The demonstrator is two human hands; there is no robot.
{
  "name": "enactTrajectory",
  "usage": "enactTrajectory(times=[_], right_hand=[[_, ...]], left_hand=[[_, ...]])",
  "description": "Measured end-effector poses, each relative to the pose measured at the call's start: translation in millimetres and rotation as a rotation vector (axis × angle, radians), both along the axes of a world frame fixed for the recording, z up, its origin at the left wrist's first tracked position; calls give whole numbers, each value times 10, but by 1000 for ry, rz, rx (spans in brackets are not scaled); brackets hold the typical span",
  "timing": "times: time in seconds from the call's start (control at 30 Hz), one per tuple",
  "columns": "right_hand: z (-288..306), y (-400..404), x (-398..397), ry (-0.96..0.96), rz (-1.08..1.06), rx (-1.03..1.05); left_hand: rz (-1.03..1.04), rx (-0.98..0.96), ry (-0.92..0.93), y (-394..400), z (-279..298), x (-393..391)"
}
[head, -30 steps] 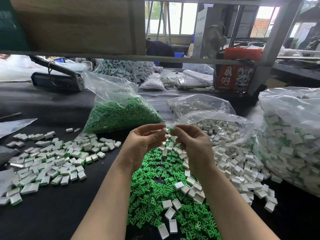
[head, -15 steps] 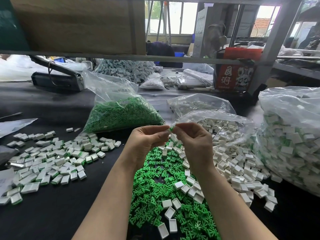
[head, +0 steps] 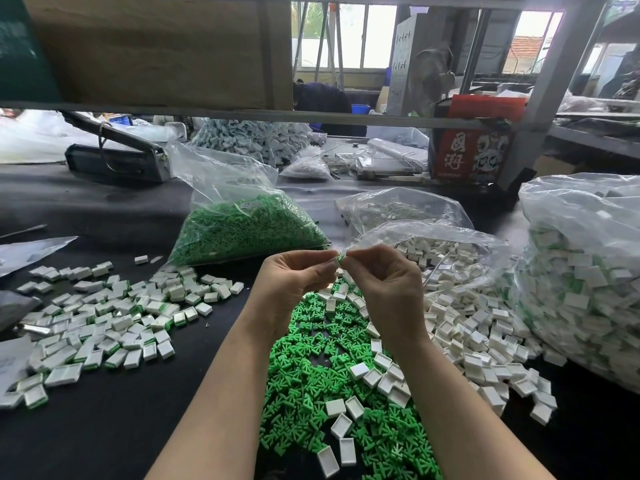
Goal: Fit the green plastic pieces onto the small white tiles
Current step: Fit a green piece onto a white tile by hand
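Observation:
My left hand [head: 294, 282] and my right hand [head: 384, 282] meet fingertip to fingertip above the table and pinch one small tile with a green piece [head: 340, 259] between them; most of it is hidden by the fingers. Below the hands lies a heap of loose green plastic pieces [head: 311, 382] with several white tiles [head: 360, 370] scattered on it. A larger spread of white tiles [head: 460, 323] spills from an open bag to the right. On the left lies a pile of tiles with green pieces fitted [head: 104, 320].
A clear bag of green pieces [head: 242, 230] stands behind the hands. A big bag of fitted tiles [head: 588, 289] fills the right edge. A heat sealer [head: 114, 161], a red box [head: 474, 154] and a shelf post [head: 540, 98] stand at the back of the black table [head: 104, 427].
Both hands have stayed together at the same spot and risen slightly; the fingers have closed tighter on the tile and green piece.

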State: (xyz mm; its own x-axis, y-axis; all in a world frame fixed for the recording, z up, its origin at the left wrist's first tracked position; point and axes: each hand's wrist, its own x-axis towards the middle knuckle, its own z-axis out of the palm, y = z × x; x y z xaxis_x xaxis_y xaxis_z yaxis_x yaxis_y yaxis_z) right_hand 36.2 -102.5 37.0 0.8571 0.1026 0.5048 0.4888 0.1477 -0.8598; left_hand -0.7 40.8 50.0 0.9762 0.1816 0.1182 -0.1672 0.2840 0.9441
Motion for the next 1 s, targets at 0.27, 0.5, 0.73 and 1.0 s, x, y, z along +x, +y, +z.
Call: enactTrajectory(times=[0.27, 0.5, 0.73, 1.0], right_hand=[[-1, -33, 14, -3, -60, -248], [9, -52, 0, -26, -26, -520], [23, -92, 4, 67, 86, -462], [64, -161, -4, 117, 216, -484]], left_hand=[[-9, 72, -5, -20, -17, 2], [18, 60, 56, -26, -34, 12], [-13, -5, 100, -12, -50, 17], [-92, 77, 53, 57, -89, 22]])
